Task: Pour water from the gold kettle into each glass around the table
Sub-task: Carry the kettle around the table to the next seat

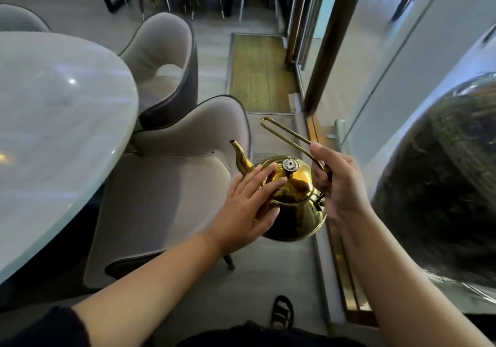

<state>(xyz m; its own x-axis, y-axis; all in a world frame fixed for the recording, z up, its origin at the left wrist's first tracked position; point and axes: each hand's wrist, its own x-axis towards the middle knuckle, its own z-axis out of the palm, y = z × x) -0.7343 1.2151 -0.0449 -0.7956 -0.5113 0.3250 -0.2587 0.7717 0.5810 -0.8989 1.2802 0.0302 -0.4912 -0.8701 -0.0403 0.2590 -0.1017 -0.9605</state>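
Seen from the head camera, looking down, a person stands beside a pale round counter (61, 121) with padded chairs (166, 193) tucked against it. Both hands carry the gold kettle (292, 204) in the air, above the floor and off to the right of the nearer chair, well apart from the counter. The right hand (338, 183) has its grip closed around the thin looped handle (288, 136), which takes the weight. The left hand (248, 207) lies open and flat against the kettle's side, fingers spread, probably to steady it and keep the lid (291, 177) from shifting while it is carried. The spout (241, 158) points away, toward the chairs. No glass shows anywhere on the visible part of the counter, whose left side is cut off. A dark rounded shape at the right edge is too blurred to identify.
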